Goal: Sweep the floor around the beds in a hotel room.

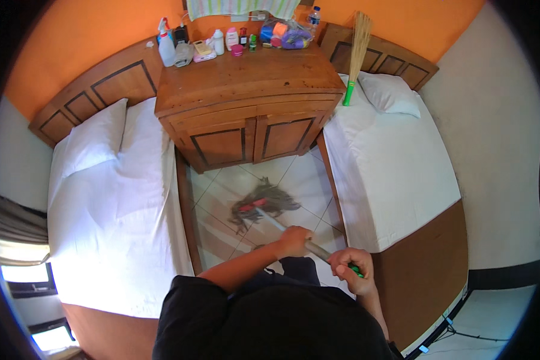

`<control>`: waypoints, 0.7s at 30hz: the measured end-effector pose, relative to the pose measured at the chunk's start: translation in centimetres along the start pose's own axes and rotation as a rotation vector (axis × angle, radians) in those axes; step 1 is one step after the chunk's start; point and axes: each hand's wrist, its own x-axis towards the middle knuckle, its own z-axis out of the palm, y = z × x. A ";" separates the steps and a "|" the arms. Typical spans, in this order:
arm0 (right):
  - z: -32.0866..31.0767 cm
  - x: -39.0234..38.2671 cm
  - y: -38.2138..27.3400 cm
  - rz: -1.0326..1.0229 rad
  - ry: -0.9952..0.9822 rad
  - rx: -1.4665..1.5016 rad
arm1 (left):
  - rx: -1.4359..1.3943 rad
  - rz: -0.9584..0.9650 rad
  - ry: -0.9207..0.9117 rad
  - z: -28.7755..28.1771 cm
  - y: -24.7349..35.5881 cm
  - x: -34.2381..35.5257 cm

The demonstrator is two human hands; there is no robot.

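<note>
A string mop (pixel 262 206) with a dark head and red clamp lies on the tiled floor (pixel 294 174) between two beds. Its pale handle (pixel 315 246) slants back toward me. My left hand (pixel 293 241) grips the handle lower down, nearer the mop head. My right hand (pixel 351 268) grips the upper end, where a green grip shows. The mop head looks blurred.
A wooden cabinet (pixel 246 102) stands against the orange wall, with bottles, a spray bottle (pixel 165 43) and a plastic bag on top. White-sheeted beds (pixel 111 204) (pixel 396 174) flank the narrow aisle. A straw broom (pixel 356 54) with a green handle leans at the right bed's head.
</note>
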 end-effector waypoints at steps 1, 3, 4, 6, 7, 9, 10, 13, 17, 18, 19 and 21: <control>0.4 0.2 0.4 -0.025 -0.069 0.065 | 0.054 -0.034 0.044 -0.1 -1.1 -1.3; 1.4 0.6 2.1 0.078 -0.125 0.153 | 0.061 -0.094 0.093 -0.1 -4.7 -3.8; 1.8 0.9 3.4 0.103 -0.125 0.202 | 0.121 -0.189 0.098 -0.1 -5.8 -4.6; 2.5 0.9 6.3 0.123 -0.134 0.251 | 0.186 -0.286 0.113 -0.2 -7.4 -6.2; 2.6 0.4 8.1 0.154 -0.148 0.224 | 0.242 -0.327 0.082 -0.1 -8.1 -6.6; 2.2 -1.0 9.2 0.180 -0.170 0.194 | 0.301 -0.370 0.062 0.4 -7.9 -6.9; 1.6 -2.0 9.4 0.193 -0.176 0.174 | 0.321 -0.338 0.035 1.0 -7.6 -6.6; -0.3 -4.4 7.1 0.233 -0.155 0.072 | 0.324 -0.278 0.014 3.8 -5.7 -5.2; -4.5 -8.8 3.6 0.156 0.155 0.067 | 0.130 -0.098 -0.083 8.5 0.0 -0.3; -5.3 -9.9 2.1 0.156 0.158 0.067 | 0.067 -0.041 -0.116 9.9 1.6 1.0; -5.9 -11.0 0.6 0.167 0.242 0.028 | 0.017 0.013 -0.107 11.4 3.4 2.0; -6.3 -12.8 -1.7 0.178 0.320 -0.010 | -0.064 0.123 -0.108 14.3 6.5 3.6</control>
